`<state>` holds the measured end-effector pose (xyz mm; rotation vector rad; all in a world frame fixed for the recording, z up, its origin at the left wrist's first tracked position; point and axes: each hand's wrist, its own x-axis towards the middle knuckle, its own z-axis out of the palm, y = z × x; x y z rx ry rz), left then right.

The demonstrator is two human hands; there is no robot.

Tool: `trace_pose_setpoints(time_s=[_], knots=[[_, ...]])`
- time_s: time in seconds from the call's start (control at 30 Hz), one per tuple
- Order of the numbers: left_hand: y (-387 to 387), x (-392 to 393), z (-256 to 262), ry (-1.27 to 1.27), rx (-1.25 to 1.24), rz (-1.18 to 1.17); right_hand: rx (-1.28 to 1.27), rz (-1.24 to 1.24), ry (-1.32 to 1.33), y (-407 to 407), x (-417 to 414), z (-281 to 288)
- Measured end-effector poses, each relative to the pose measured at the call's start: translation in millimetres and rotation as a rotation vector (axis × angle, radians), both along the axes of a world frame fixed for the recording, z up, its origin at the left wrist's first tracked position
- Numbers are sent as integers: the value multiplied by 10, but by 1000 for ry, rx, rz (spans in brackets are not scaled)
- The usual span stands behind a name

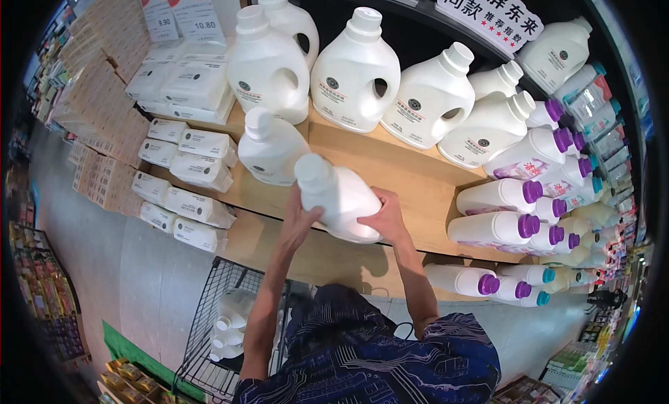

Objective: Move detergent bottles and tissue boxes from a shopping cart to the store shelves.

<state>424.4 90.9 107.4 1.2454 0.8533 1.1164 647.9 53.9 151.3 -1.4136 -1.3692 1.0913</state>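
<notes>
Between my two hands is a large white plastic detergent jug (342, 200), tilted, its capped neck toward the upper left. My left hand (299, 216) grips the side near the neck. On the other side, my right hand (384, 213) clasps the jug's body. It is over the front of a wooden shelf (413, 195). Just behind it, a similar white jug (273, 148) stands on the same lower tier. A row of handled white jugs, including one in the middle (355, 75), stands on the raised tier behind.
Soft tissue packs (201, 169) are stacked at the left, near cartons (104, 111). White bottles with purple caps (494, 229) crowd the right side. By my left arm, a black wire shopping cart (201, 305) holds several white jugs (227, 325). Price cards (196, 15) stand above the tissues.
</notes>
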Motion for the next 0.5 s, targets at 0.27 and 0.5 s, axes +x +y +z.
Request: trace_pose_setpoints(time_s=[0.27, 0.5], knots=[[667, 635, 63, 152, 119, 53, -2, -78, 130, 671, 549, -468], [424, 755, 134, 593, 359, 143, 114, -217, 190, 922, 685, -907]])
